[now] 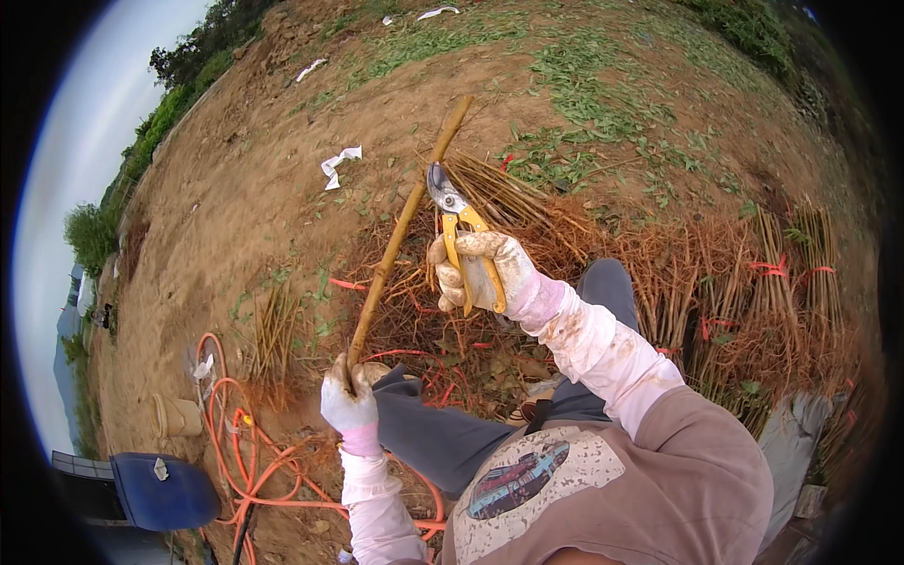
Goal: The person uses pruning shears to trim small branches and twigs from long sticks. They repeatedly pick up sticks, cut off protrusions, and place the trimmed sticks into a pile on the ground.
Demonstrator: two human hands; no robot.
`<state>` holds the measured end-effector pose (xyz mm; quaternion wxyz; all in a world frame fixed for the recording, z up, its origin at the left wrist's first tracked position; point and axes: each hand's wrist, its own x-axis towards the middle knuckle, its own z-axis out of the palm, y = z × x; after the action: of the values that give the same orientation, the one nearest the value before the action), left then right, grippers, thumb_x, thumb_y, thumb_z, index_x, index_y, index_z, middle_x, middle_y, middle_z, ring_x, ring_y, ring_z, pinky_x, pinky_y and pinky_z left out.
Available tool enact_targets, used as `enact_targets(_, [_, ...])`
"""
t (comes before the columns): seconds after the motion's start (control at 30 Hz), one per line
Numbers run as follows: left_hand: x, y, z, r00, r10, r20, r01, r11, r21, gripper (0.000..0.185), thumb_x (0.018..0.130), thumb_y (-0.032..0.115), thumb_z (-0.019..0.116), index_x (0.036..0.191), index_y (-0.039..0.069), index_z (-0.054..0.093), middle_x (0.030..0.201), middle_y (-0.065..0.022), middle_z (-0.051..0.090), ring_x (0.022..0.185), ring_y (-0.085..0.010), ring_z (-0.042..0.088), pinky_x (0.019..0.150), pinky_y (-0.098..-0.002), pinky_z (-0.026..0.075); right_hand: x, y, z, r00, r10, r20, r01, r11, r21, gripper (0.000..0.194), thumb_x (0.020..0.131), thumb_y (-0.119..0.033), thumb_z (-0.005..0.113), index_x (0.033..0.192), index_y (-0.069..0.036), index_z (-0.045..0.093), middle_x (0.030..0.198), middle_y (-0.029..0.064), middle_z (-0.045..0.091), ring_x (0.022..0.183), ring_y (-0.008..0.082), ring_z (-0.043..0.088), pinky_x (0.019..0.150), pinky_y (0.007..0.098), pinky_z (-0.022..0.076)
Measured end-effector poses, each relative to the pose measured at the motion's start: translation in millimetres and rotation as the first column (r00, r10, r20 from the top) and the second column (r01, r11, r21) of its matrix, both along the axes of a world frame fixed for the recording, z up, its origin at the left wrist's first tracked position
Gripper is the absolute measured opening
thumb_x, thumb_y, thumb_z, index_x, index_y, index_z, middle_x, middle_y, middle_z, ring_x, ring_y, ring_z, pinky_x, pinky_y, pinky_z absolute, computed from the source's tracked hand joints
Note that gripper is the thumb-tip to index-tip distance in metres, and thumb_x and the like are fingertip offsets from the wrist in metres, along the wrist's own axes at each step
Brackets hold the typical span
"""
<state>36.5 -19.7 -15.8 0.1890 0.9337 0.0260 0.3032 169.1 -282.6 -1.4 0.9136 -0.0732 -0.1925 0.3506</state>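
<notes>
My left hand (349,395), in a soiled white and pink glove, grips the lower end of a long brown woody stem (389,258). The stem slants up and away to the right. In my right hand (487,272), gloved and muddy, is a pair of bypass pruning shears (452,205) with yellow handles. Their metal blades meet the stem in its upper part; whether they have cut into it cannot be told. Beneath the shears lies a heap of bare-root saplings (544,212) with tangled reddish roots and thin stems.
Tied sapling bundles (770,268) with red ties stand at the right. A small bundle (275,332) is at the left. Orange hose (247,473) loops beside a blue barrel (166,491) and a beige bucket (175,415). Cut leaves (586,92) and a white strip (340,167) litter the soil.
</notes>
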Motion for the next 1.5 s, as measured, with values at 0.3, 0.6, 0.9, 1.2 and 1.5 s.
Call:
enact_targets(0.3, [3.0, 9.9, -6.4, 0.986, 0.019, 0.164, -0.041, 0.99, 0.132, 0.033, 0.072, 0.012, 0.073, 0.103, 0.003, 0.064, 0.086, -0.0119, 0.06, 0.076, -0.0281, 0.061, 0.066, -0.0335, 0.05, 11.6, -3.0, 37.9, 0.992, -0.117, -0.052, 0.114, 0.992, -0.059, 0.041, 0.088, -0.023, 0.052, 0.115, 0.008, 0.052, 0.093, 0.0165, 0.062, 0.085, 0.0283, 0.062, 0.084, 0.0481, 0.0487])
enact_targets(0.6, [0.7, 27.8, -19.9, 0.961, -0.065, 0.268, 0.002, 0.974, 0.228, 0.041, 0.073, 0.012, 0.072, 0.11, 0.003, 0.058, 0.092, -0.0143, 0.059, 0.081, -0.0291, 0.059, 0.067, -0.0362, 0.05, 8.8, -0.2, 40.3, 0.988, -0.097, -0.119, 0.105, 0.993, 0.056, 0.042, 0.086, -0.023, 0.052, 0.116, 0.007, 0.051, 0.092, 0.0156, 0.062, 0.084, 0.0309, 0.061, 0.087, 0.0496, 0.0465])
enact_targets(0.9, [-8.4, 27.9, -10.6, 0.987, -0.011, 0.162, -0.016, 0.987, 0.162, 0.029, 0.08, 0.014, 0.066, 0.105, 0.001, 0.061, 0.09, -0.0142, 0.061, 0.08, -0.0304, 0.061, 0.069, -0.0358, 0.05, 10.0, -1.0, 8.9, 0.959, -0.272, -0.077, 0.255, 0.949, -0.186, 0.021, 0.089, -0.022, 0.05, 0.097, -0.003, 0.056, 0.068, 0.0062, 0.054, 0.059, 0.0234, 0.056, 0.065, 0.0473, 0.0498])
enact_targets(1.2, [-30.4, 38.0, -5.1, 0.992, -0.027, -0.12, 0.011, 0.991, -0.132, 0.022, 0.09, 0.011, 0.051, 0.104, -0.005, 0.059, 0.068, -0.008, 0.056, 0.059, -0.012, 0.05, 0.056, -0.0251, 0.042, 29.4, -6.0, -20.4, 0.19, -0.007, 0.982, 0.783, -0.602, -0.156, 0.044, 0.072, -0.021, 0.068, 0.107, 0.0, 0.051, 0.09, 0.017, 0.058, 0.085, 0.0322, 0.058, 0.073, 0.0416, 0.0468])
enact_targets(1.5, [-45.0, 39.1, -2.7, 0.984, 0.009, -0.176, -0.041, 0.982, -0.183, 0.022, 0.092, 0.012, 0.05, 0.102, -0.004, 0.06, 0.063, -0.0013, 0.05, 0.055, -0.0071, 0.044, 0.05, -0.0227, 0.038, 39.5, -13.8, 2.6, 0.154, 0.197, 0.968, 0.743, -0.669, 0.018, 0.04, 0.065, -0.025, 0.072, 0.095, -0.004, 0.057, 0.079, 0.0121, 0.059, 0.074, 0.0305, 0.061, 0.063, 0.0409, 0.0474])
